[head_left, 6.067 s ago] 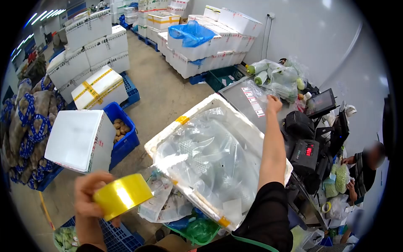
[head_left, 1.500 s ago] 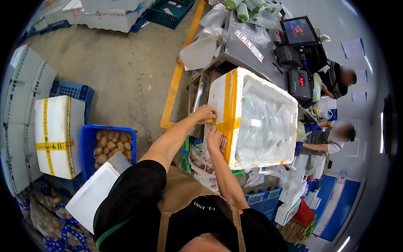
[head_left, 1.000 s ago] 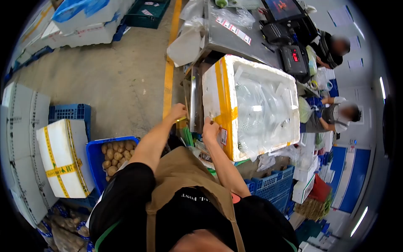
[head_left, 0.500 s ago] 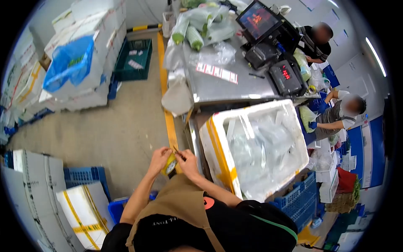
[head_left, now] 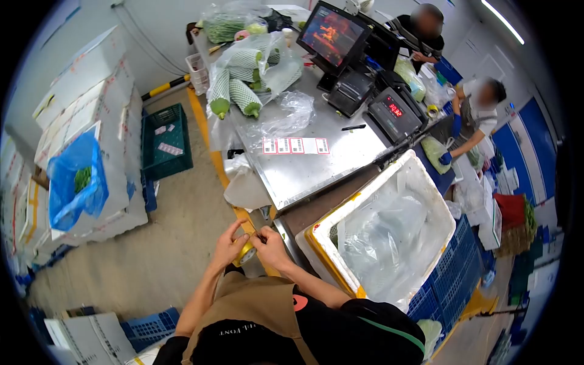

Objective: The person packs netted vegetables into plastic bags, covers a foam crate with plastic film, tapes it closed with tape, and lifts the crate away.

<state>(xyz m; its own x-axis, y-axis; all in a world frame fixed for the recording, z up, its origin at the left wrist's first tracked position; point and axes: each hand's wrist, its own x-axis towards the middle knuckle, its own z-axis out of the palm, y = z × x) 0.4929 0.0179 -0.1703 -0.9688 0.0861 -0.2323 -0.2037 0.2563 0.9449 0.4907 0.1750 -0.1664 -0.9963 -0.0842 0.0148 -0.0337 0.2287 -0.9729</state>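
My left hand (head_left: pixel 230 246) is closed around a roll of yellow tape (head_left: pixel 245 254), held in front of my apron. Close against the roll's right side, the fingers of my right hand (head_left: pixel 271 249) are pinched together at its edge; what lies between them is too small to make out. To the right of my hands stands a white foam box (head_left: pixel 318 242) with yellow tape on its side, and clear plastic bagging (head_left: pixel 386 234) fills its top.
A steel table (head_left: pixel 304 173) ahead holds a strip of labels (head_left: pixel 296 146), bagged green produce in netting (head_left: pixel 244 97), a monitor (head_left: pixel 333 35) and a scale (head_left: pixel 395 115). Foam boxes (head_left: pixel 85 115) and a green crate (head_left: pixel 167 167) stand left. Two people (head_left: pixel 474 121) work at the right.
The view has shifted, showing more of the table. Both hands stay together at the tape roll; a small dark object seen at my right fingers earlier no longer shows clearly.
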